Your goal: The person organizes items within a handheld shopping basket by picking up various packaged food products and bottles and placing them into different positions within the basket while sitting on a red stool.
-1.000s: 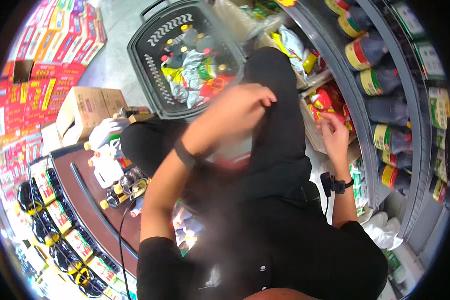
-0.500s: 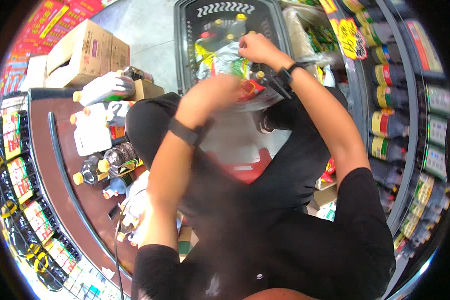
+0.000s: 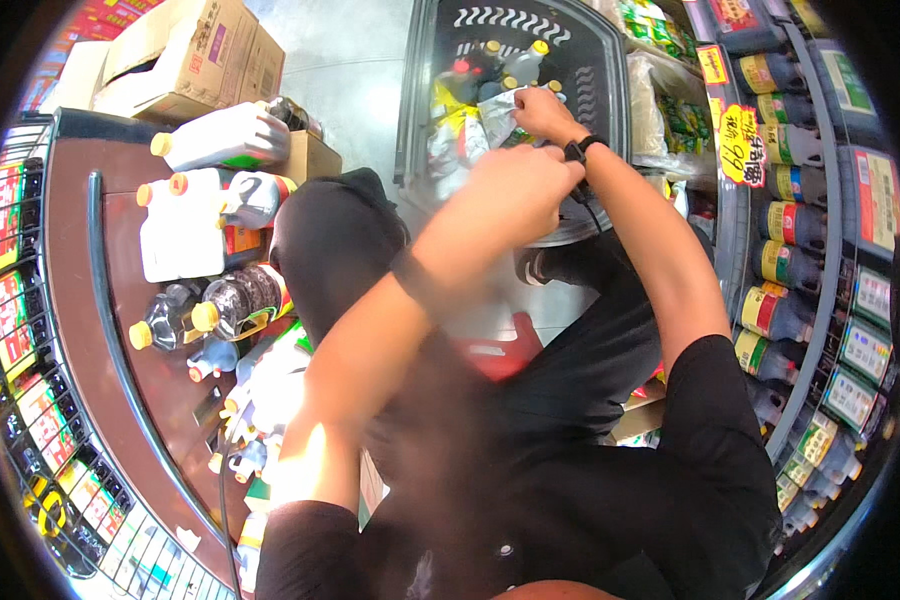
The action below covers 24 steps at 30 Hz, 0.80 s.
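Over the near side of a black plastic basket (image 3: 618,60), my right hand (image 3: 548,112) is curled closed beside a silvery-white packet (image 3: 498,118); whether anything is in its fingers is hidden. My left hand (image 3: 518,195), partly blurred, is bent with its fingertips at the black wristband (image 3: 582,149) on my right wrist. Its fingers look closed, but what they pinch does not show. A black strap end hangs below that wrist. In the basket lie a yellow-and-white bag (image 3: 454,118) and several bottles, one with a yellow cap (image 3: 540,48).
To my left, jugs (image 3: 185,225) and dark bottles (image 3: 240,300) stand before a brown shelf panel (image 3: 100,240). Cardboard boxes (image 3: 195,60) sit at the back left. Shelves of bottles (image 3: 790,255) with a yellow price sign (image 3: 742,145) line my right. Something red (image 3: 505,355) lies between my legs.
My left hand has moved right and away from me, up to my right wrist. The right hand stays closed near the packet. The whole view has shifted, so the basket appears further right.
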Tool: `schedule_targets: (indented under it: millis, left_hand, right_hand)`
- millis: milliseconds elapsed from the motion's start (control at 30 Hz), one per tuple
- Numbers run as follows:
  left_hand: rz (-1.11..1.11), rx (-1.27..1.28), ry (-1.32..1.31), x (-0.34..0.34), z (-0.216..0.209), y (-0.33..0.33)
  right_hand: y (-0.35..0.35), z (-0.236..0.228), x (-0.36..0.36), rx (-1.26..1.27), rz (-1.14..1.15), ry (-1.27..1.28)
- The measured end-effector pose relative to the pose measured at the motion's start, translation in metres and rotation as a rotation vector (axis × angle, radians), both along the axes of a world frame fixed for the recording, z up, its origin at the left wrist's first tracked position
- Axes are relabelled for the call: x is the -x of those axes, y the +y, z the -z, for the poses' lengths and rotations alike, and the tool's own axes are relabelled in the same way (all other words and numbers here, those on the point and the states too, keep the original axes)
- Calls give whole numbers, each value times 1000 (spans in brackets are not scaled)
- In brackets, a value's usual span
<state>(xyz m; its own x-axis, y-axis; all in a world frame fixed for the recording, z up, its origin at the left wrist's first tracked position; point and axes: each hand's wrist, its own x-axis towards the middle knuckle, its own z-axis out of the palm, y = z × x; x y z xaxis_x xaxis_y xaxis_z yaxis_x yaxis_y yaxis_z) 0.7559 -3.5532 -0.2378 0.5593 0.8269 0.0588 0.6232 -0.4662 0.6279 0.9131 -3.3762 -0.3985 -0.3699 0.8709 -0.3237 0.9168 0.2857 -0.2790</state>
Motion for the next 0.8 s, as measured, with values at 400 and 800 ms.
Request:
schedule_targets:
  millis: [400, 800]
  left_hand:
    - [-359, -233, -310, 4, -3, 21]
    - [-460, 495, -1053, -20, 29, 30]
  right_hand:
    - [-102, -190, -40, -194, 144, 742]
    - [-111, -182, -45, -441, 374, 1161]
